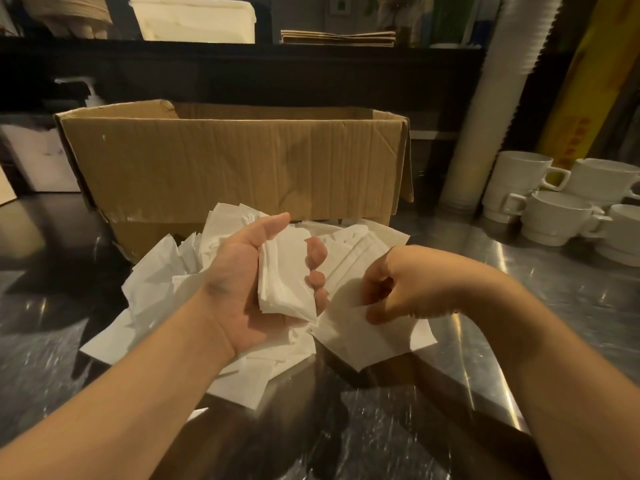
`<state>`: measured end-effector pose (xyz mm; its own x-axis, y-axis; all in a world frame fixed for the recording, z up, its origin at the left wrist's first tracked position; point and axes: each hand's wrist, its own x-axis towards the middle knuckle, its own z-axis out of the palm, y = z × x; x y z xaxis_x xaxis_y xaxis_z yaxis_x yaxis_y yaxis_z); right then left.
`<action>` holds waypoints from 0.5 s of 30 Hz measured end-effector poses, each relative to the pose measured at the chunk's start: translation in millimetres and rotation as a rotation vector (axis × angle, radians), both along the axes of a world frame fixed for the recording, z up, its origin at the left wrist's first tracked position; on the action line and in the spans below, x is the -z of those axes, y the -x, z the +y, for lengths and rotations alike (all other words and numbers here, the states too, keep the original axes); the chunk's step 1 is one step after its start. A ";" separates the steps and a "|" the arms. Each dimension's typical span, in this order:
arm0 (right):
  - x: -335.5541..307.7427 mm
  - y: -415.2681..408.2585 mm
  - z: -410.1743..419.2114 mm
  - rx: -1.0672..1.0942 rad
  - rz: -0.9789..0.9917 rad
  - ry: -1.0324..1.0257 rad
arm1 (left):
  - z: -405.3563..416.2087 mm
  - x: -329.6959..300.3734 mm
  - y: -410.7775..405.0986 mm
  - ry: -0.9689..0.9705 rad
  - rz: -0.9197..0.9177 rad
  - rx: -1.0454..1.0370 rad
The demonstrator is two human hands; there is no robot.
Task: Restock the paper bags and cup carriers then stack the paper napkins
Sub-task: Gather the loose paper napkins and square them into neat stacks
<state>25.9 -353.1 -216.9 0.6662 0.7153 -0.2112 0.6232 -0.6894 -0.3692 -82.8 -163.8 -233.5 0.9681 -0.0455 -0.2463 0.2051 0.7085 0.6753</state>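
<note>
At frame centre, the left hand (249, 282) grips a napkin stack (285, 278). The right hand (394, 289) pinches a loose napkin (363, 337) on the table (519, 289). Behind them stands a cardboard box (235, 161).

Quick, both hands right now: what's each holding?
Left hand: grips a napkin stack.
Right hand: curled, pinching a loose napkin from the pile.

Matt paper napkins (287, 271) – glossy scratched steel counter (502, 271) – creased cardboard box (235, 161).
</note>
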 end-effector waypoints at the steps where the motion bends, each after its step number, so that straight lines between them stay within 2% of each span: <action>1: -1.4 0.1 0.6 0.016 -0.020 -0.022 | 0.1 0.2 -0.1 0.001 0.000 -0.002; 5: -7.6 -2.3 1.2 0.183 -0.059 -0.235 | 0.8 0.9 -0.7 0.019 -0.004 0.005; 10: -11.0 -4.6 1.7 0.408 0.139 -0.458 | -0.2 -0.6 -0.4 0.002 0.001 -0.008; 12: -10.9 -3.4 2.0 0.441 0.188 -0.436 | 0.0 -0.5 -0.6 0.003 0.004 -0.003; 15: -8.6 -4.5 -0.4 0.369 0.108 -0.222 | 0.6 0.4 -1.1 0.002 0.002 0.009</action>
<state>30.4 -353.5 -208.2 0.8678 0.4700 -0.1612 0.3005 -0.7548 -0.5830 -81.7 -163.2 -233.9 0.9671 -0.0550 -0.2485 0.2134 0.7076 0.6737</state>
